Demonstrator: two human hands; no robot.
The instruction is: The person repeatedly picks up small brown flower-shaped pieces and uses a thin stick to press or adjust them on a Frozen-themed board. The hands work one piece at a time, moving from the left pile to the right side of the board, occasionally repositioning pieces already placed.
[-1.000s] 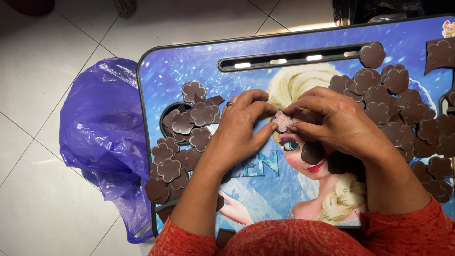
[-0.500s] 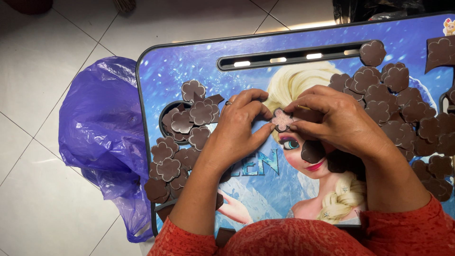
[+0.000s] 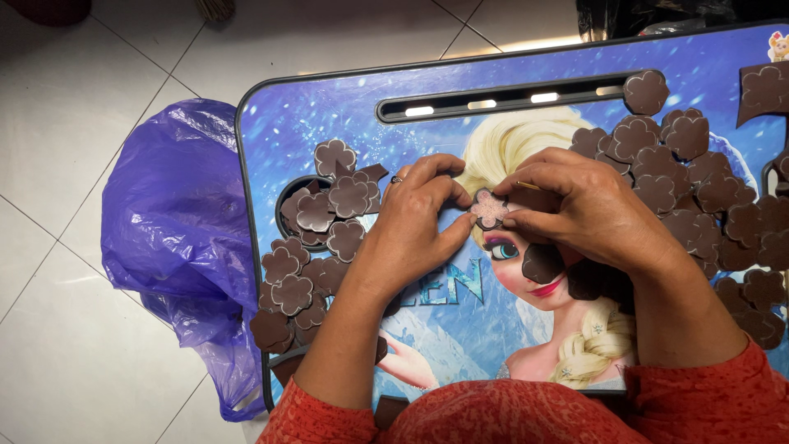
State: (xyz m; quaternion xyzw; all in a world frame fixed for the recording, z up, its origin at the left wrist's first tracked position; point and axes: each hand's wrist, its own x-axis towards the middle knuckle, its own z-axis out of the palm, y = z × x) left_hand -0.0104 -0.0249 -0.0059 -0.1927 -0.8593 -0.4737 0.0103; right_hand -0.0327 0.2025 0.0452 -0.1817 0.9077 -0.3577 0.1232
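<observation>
Two hands meet over the middle of the blue picture-printed bench [image 3: 329, 123], both pinched on one small pale flower-shaped piece [image 3: 490, 209]. The left hand [image 3: 411, 230] has its fingers [image 3: 457, 233] closed against the left side of that piece, and the right hand [image 3: 588, 214] has its fingers [image 3: 519, 220] clamped on the right side, so the piece sits just off the surface between them, above the printed face

As a judgement of progress: a smaller heap of brown flower pieces [image 3: 316, 255] lies by the left hand, partly filling the round cup hollow [image 3: 289, 193], while a much larger spread of brown pieces [image 3: 699, 189] covers the right of the bench. If the left heap is the finished lot, most of the work looks still to be done, though I cannot tell which heap is which

For room: the middle of the bench between the two heaps is open. The left edge is close to the left heap, with a purple plastic bag [image 3: 177, 238] on the tiled floor [image 3: 74, 329] just beside it. A long slot [image 3: 501, 100] runs near the far edge
</observation>
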